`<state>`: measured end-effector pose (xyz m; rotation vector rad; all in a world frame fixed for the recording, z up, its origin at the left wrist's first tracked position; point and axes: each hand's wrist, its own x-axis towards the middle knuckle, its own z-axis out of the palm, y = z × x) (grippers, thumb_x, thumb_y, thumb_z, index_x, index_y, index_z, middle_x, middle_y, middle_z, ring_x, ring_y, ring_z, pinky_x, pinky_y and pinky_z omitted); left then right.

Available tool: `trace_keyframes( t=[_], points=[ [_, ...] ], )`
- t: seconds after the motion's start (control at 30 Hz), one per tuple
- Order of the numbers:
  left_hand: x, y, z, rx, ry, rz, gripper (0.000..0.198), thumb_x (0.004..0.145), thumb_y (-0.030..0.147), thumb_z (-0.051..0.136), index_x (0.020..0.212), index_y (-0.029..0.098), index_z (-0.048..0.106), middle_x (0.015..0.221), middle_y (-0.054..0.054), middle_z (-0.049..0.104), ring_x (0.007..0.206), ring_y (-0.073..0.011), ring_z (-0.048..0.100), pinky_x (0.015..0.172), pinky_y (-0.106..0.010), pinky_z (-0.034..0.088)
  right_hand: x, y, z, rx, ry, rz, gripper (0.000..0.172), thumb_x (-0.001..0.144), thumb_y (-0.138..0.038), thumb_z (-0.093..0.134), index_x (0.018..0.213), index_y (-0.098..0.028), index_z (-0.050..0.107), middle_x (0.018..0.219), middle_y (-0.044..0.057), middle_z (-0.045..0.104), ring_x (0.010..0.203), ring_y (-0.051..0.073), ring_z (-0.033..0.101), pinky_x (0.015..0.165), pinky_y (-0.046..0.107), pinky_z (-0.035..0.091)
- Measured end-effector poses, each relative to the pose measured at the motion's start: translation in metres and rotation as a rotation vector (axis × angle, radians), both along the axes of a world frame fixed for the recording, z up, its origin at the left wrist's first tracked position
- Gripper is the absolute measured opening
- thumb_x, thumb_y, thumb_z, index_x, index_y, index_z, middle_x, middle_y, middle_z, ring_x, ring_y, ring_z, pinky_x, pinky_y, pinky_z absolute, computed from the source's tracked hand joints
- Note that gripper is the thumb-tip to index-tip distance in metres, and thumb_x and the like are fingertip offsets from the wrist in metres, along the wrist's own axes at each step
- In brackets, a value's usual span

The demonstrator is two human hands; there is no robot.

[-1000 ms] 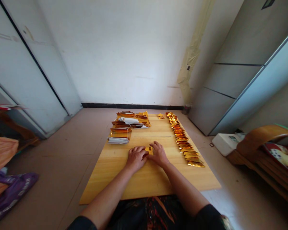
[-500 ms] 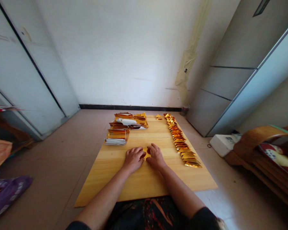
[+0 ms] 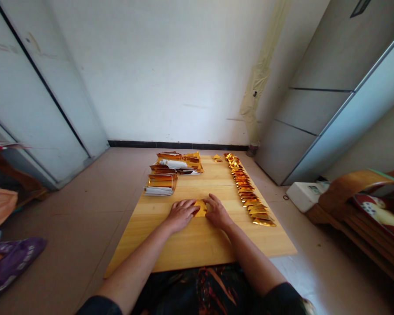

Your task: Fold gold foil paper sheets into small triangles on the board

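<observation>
Between my two hands a small sheet of gold foil paper (image 3: pixel 201 209) lies on the wooden board (image 3: pixel 170 249). My left hand (image 3: pixel 181 213) rests at its left side, with the fingers closed on that edge. At the right edge, my right hand (image 3: pixel 217 213) has its thumb and fingertips on the paper. The paper's two ends are partly hidden under the fingers. To the right runs a long row of folded gold foil pieces (image 3: pixel 248 192), overlapping one another. Stacks of gold and white foil sheets (image 3: pixel 160 183) stand at the left.
More foil sheets (image 3: pixel 177 164) lie at the back left of the board, and a small gold piece (image 3: pixel 217 158) at the back. A white wall (image 3: pixel 170 87) rises beyond. A wooden armchair (image 3: pixel 348 218) and a white box (image 3: pixel 304 196) stand at the right.
My hands have moved apart, the right one shifting right, and more of the gold paper shows between them.
</observation>
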<state>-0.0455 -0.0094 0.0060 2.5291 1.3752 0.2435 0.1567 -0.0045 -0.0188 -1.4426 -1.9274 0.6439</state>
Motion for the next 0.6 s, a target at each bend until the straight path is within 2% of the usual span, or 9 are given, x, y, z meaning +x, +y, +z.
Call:
trace_keyframes(
  t=[0.23,0.4,0.53,0.6],
  points=[
    [0.0,0.001,0.005,-0.057,0.021,0.0,0.037,0.091,0.03,0.036,0.125,0.041,0.047,0.144,0.002,0.038,0.131,-0.0201,0.033,0.103,-0.045,0.027,0.006,0.0,-0.001,0.076,0.013,0.039,0.045,0.067,-0.004,0.051,0.107,-0.019,0.064,0.131,0.011,0.048,0.122,0.022,0.046,0.103,0.038,0.038],
    [0.001,0.0,0.014,-0.095,0.039,0.005,0.041,0.086,0.028,0.041,0.125,0.041,0.048,0.144,0.002,0.038,0.131,-0.02,0.032,0.105,-0.044,0.025,0.017,-0.007,0.005,0.203,-0.046,0.19,0.038,0.068,-0.012,0.062,0.105,-0.022,0.064,0.13,0.01,0.049,0.119,0.024,0.047,0.098,0.039,0.041],
    [0.0,0.0,0.015,-0.07,0.024,-0.002,0.044,0.079,0.041,0.053,0.123,0.038,0.051,0.142,0.001,0.04,0.128,-0.0243,0.035,0.103,-0.045,0.028,0.019,-0.009,0.017,0.337,-0.193,0.315,0.014,0.079,-0.018,0.06,0.09,-0.02,0.068,0.111,0.01,0.059,0.108,0.021,0.052,0.092,0.036,0.043],
    [0.0,0.0,0.013,-0.058,0.014,-0.002,0.05,0.074,0.048,0.058,0.122,0.038,0.052,0.141,0.0,0.042,0.126,-0.0261,0.037,0.101,-0.046,0.029,0.017,-0.008,0.022,0.402,-0.257,0.356,0.013,0.085,-0.019,0.055,0.084,-0.02,0.068,0.098,0.008,0.063,0.095,0.018,0.056,0.087,0.032,0.044]
  ],
)
